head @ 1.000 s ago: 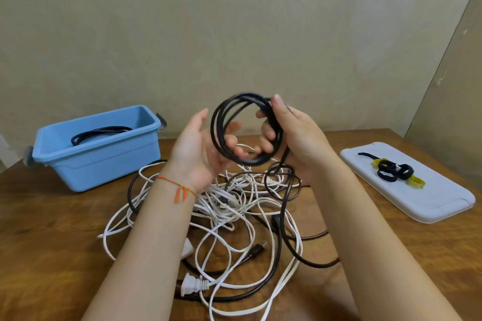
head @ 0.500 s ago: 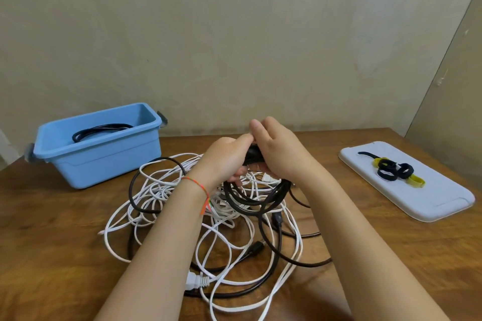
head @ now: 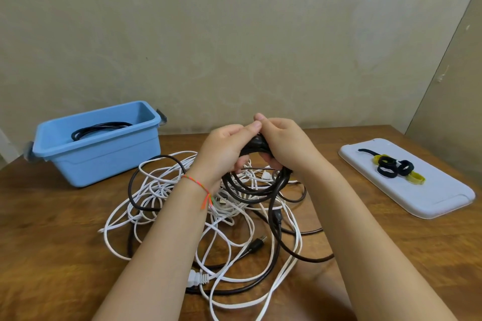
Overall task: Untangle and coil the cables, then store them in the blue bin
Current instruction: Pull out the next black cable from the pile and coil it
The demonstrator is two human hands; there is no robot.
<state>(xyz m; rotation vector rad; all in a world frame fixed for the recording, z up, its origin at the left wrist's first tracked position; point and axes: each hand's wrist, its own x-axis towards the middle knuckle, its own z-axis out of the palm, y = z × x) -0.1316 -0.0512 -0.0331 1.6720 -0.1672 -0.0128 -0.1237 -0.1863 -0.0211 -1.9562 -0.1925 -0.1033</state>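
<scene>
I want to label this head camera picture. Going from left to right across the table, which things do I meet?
blue bin with a black coiled cable inside → left hand → right hand, both gripping a black cable coil → white lid carrying black and yellow cable ties.

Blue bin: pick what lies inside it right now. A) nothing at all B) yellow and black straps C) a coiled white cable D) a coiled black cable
D: a coiled black cable lies inside the blue bin, while the white cables are spread on the table and the straps sit on the white lid.
</scene>
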